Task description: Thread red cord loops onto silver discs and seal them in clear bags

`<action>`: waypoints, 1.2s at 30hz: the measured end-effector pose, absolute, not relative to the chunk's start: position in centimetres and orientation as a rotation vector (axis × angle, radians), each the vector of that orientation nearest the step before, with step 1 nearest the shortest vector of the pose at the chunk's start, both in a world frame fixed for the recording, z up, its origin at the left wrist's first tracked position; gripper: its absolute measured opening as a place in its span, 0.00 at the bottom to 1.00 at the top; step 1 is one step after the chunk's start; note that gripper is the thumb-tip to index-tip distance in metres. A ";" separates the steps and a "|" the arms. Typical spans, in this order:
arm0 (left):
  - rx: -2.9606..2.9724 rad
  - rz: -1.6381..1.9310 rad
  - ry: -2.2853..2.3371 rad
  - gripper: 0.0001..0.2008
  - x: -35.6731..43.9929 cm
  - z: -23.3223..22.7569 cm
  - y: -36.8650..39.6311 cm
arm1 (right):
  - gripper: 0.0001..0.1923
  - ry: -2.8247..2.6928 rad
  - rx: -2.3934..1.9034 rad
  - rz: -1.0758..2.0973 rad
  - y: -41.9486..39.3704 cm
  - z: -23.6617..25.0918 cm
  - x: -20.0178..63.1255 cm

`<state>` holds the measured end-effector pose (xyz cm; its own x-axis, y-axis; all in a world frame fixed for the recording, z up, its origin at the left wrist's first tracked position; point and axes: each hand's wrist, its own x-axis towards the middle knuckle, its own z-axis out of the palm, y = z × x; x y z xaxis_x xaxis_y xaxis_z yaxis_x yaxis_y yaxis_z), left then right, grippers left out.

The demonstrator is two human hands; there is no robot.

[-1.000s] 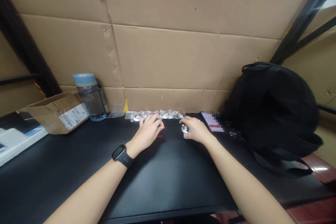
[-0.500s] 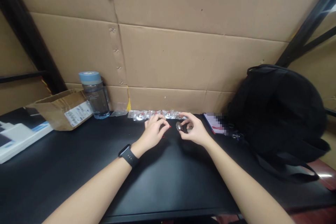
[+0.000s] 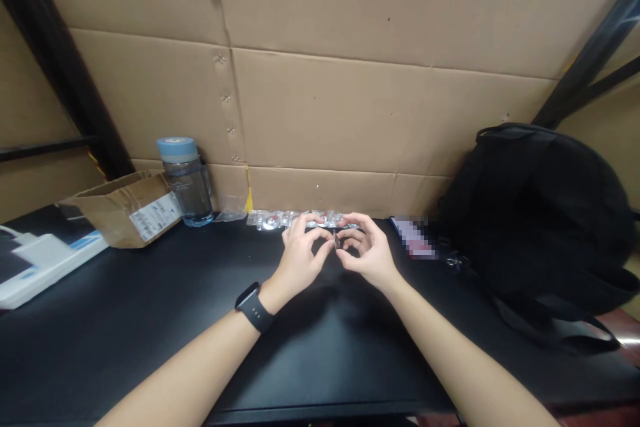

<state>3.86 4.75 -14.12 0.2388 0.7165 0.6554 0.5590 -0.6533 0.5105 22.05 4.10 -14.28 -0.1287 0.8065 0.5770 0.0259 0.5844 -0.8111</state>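
My right hand [image 3: 367, 250] grips a thin round metal disc [image 3: 337, 241] by its rim between thumb and fingers; the disc is turned nearly edge-on. Fingertips of my left hand [image 3: 306, 253] are pinched together against the disc's near-left face, at about its middle. The small red piece that showed in this pinch half a second ago is now hidden by the fingers. Both hands are held above the black table [image 3: 300, 360]. Just behind them lies a row of clear plastic packets [image 3: 271, 221] with shiny round pieces and red bits inside.
A blue-lidded water bottle [image 3: 187, 183] and an open cardboard box [image 3: 115, 213] stand at the left, beside a white power strip [image 3: 50, 260]. At the right are a partly blurred-out flat item [image 3: 414, 238] and a black backpack [image 3: 545, 220]. A cardboard wall [image 3: 325, 113] closes the back.
My left hand has moved right, bringing its pinch to the disc. In my right hand the disc has turned from showing its face to nearly edge-on. The view has shifted slightly.
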 end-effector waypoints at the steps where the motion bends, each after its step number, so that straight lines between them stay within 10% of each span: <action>1: 2.348 1.391 1.221 0.05 3.9 -14.1 4.7 | 0.31 -1.557 -0.711 0.798 4.1 -14.4 22.0; 36: 3.094 1.551 1.226 0.07 3.0 -12.8 3.5 | 0.25 -1.451 -0.617 1.008 4.4 -15.0 22.1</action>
